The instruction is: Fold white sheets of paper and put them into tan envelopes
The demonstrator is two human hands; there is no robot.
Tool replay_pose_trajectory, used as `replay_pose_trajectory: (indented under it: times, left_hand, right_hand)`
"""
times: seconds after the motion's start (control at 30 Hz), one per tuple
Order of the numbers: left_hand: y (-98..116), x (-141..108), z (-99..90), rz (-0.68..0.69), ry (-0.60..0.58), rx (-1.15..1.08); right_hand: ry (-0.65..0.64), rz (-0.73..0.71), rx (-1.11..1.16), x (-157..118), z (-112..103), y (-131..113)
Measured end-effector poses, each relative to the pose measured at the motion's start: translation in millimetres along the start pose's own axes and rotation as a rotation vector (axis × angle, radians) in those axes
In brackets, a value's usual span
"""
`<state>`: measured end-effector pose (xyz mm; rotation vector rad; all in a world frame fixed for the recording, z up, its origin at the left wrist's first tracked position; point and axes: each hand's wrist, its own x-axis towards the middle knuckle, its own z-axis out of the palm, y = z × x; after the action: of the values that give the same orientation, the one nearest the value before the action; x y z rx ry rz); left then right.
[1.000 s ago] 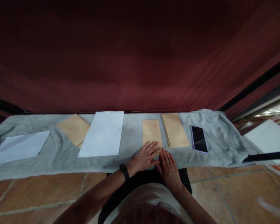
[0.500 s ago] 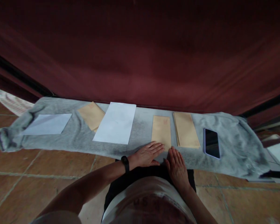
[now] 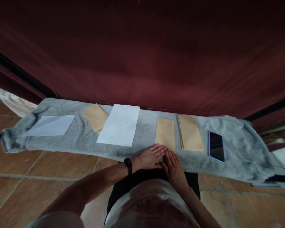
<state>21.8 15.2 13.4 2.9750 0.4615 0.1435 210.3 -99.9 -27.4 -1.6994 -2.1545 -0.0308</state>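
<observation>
A single brown envelope (image 3: 165,133) lies on the grey cloth (image 3: 146,126) in front of me. My left hand (image 3: 152,156), with a black band on its wrist, lies flat with fingers stretched over the envelope's lower left edge. Beside it my right hand (image 3: 174,167) rests on the lower end of the same envelope, fingers extended, fingertips by those of my left hand. Neither hand grips anything. Just right is a stack of brown envelopes (image 3: 191,132). To the left, a white sheet (image 3: 120,125) partly overlaps more brown envelopes (image 3: 94,116).
A phone (image 3: 216,146) with a pale purple edge lies on the cloth at the right. Another white paper (image 3: 51,125) is at the far left. A dark red curtain (image 3: 142,63) hangs behind the cloth-covered surface. Tiled floor (image 3: 59,164) shows below.
My right hand has moved left along the envelope's lower end, closer to my left hand. My left hand stays on the envelope's edge. The view has shifted slightly.
</observation>
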Motion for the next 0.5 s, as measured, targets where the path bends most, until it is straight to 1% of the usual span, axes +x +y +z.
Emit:
replay_pose_trajectory:
  times: [0.17, 0.3, 0.5]
  left_hand:
    - [-0.5, -1.0, -0.5, 0.011, -0.005, -0.009]
    - [-2.5, -5.3, 4.0, 0.007, 0.003, -0.02]
    - [-13.0, -17.8, 15.1, -0.07, -0.014, -0.01]
  right_hand:
    - [0.021, 0.027, -0.055, -2.3, 1.9, 1.6]
    - [0.031, 0.042, -0.075, -4.0, 1.6, 3.3]
    - [0.065, 0.101, -0.121, -6.2, 2.4, 3.9]
